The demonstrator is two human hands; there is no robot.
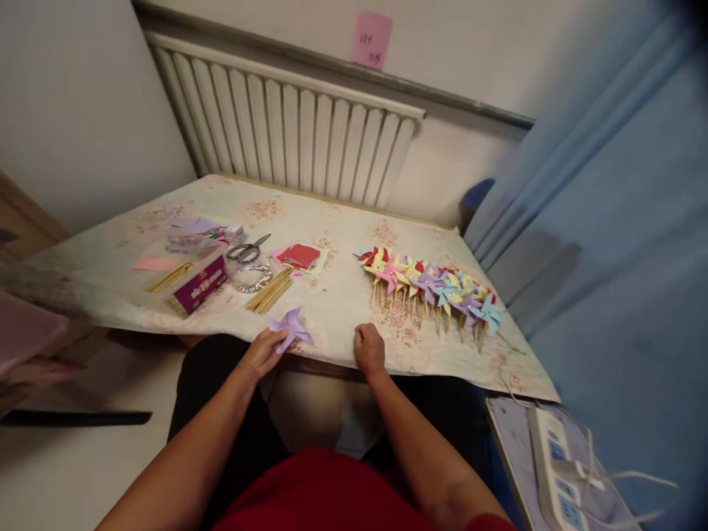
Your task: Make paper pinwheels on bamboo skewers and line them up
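My left hand (262, 355) pinches a lilac paper pinwheel (290, 328) at the front edge of the table, its folded blades facing up. No stick shows on it. My right hand (369, 350) rests closed at the same edge, fingers curled in; whatever they may hold is hidden. Just beyond the left hand lies a bundle of thin wooden sticks (270, 292), beside a round clear dish (253, 277) with silvery bits round it. Behind these are dark-handled scissors (248, 251) and a stack of coloured paper squares (300, 257). Several finished pinwheels (434, 286) on sticks lie in a row to the right.
A purple-labelled box (200, 287) with more sticks stands at the left, near bagged bits and paper (199, 227). A radiator (299, 125) runs behind the table. At right are a blue curtain (619, 221) and a power strip (556, 472). Another person's hand (41, 372) blurs at far left.
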